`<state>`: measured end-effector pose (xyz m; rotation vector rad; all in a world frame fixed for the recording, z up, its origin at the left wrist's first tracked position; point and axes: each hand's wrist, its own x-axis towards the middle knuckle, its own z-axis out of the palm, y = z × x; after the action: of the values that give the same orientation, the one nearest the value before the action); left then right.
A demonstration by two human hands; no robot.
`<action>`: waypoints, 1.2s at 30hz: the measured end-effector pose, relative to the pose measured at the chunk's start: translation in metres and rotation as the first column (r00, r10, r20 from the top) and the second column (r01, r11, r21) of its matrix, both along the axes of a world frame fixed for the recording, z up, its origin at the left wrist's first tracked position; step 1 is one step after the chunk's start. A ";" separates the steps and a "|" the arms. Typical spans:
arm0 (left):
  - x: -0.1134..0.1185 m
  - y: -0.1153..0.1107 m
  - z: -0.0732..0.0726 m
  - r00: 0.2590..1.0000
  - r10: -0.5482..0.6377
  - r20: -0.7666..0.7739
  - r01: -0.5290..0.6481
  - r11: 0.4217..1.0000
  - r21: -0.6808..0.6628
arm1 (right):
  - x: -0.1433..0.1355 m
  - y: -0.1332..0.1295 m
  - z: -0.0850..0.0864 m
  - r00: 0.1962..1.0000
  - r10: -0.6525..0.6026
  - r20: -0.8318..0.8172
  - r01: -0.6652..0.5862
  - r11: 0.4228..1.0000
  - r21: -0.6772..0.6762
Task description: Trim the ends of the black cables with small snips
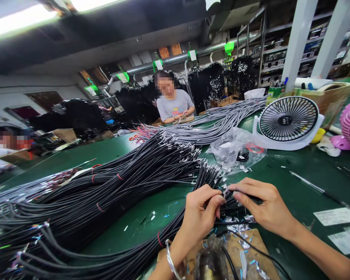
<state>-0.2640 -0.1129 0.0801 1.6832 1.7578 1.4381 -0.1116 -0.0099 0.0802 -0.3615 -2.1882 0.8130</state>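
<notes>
Pinching stripped cable ends betw. both hands: left hand (200,212) thumb + forefinger pressed together on tip of black cables (111,202); right hand (264,206) fingers closed on same spot, meeting left at centre-front of green desk (294,175). Cables fan from hands out to left in one big bundle, red bands at intervals, bare metal tips showing along upper edge. Judged: early-to-mid; most of bundle looks unhandled, but can't tell worked ends from unworked. Foil + blue scraps on cardboard pad (251,252) near wrists suggest some ends done. Grey cable bundle (221,120) further back, apart from black lot. Clear plastic bag (236,149) just behind hands. White desk fan (288,122) at right. Co-worker (173,101) seated across desk, own hands busy.
</notes>
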 end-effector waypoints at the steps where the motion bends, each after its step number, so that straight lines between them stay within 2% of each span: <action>1: 0.000 0.000 0.001 0.999 -0.041 0.021 0.041 0.999 -0.006 | 0.000 0.001 0.002 1.000 0.014 -0.011 -0.015 1.000 -0.024; 6: 0.002 0.000 0.003 0.933 -0.208 0.293 0.241 0.967 -0.080 | 0.001 0.001 0.007 0.989 0.095 -0.112 -0.109 0.986 -0.123; 10: 0.006 0.001 0.000 0.876 -0.276 0.396 0.360 0.920 -0.155 | -0.002 -0.001 0.003 0.983 0.111 -0.148 -0.129 0.984 -0.119; 12: 0.008 0.002 -0.003 0.871 -0.243 0.426 0.332 0.932 -0.147 | -0.004 -0.002 -0.001 0.987 0.082 -0.138 -0.105 0.980 -0.169; 16: 0.015 0.005 -0.007 0.878 -0.091 0.470 0.164 0.980 -0.116 | -0.011 -0.007 -0.007 0.992 -0.012 -0.128 -0.028 0.950 -0.311; 19: 0.019 0.007 -0.011 0.854 -0.019 0.520 0.100 0.987 -0.128 | -0.014 -0.012 -0.009 0.991 -0.095 -0.096 0.063 0.954 -0.293; 21: 0.021 0.007 -0.013 0.842 -0.003 0.539 0.085 0.988 -0.126 | -0.015 -0.015 -0.012 0.983 -0.159 -0.094 0.137 0.969 -0.207; 23: 0.020 0.009 -0.015 0.868 0.015 0.495 0.046 0.993 -0.109 | -0.013 -0.017 -0.015 0.972 -0.192 -0.133 0.189 0.981 -0.036; 24: 0.019 0.010 -0.016 0.905 0.036 0.424 0.001 0.996 -0.086 | -0.012 -0.018 -0.017 0.970 -0.190 -0.154 0.202 0.977 0.071; 26: 0.017 0.011 -0.018 0.981 0.105 0.163 -0.107 0.994 0.004 | -0.009 -0.019 -0.021 0.975 -0.161 -0.153 0.197 0.945 0.263; 28: 0.014 0.012 -0.020 0.972 0.169 -0.161 -0.153 0.982 0.108 | -0.007 -0.019 -0.023 0.985 -0.148 -0.085 0.169 0.918 0.358; 29: 0.013 0.012 -0.021 0.940 0.178 -0.290 -0.141 0.979 0.145 | -0.007 -0.018 -0.023 0.987 -0.155 -0.043 0.160 0.923 0.349; 30: 0.012 0.011 -0.022 0.910 0.165 -0.379 -0.110 0.980 0.163 | -0.007 -0.014 -0.023 0.986 -0.168 -0.007 0.162 0.944 0.286; 32: 0.011 0.010 -0.024 0.897 0.082 -0.435 -0.012 0.987 0.161 | -0.008 -0.002 -0.020 0.977 -0.208 0.037 0.205 0.976 0.070; 34: 0.010 0.008 -0.023 0.941 0.003 -0.339 0.055 0.985 0.163 | -0.008 0.013 -0.017 0.961 -0.272 0.045 0.275 0.954 -0.118; 36: 0.010 0.008 -0.020 0.986 -0.019 -0.164 0.044 0.987 0.152 | -0.006 0.026 -0.014 0.945 -0.326 0.036 0.327 0.931 -0.163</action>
<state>-0.2542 -0.1051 0.0603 1.9489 1.7301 1.4961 -0.1179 0.0159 0.0666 -0.7920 -1.9975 0.8077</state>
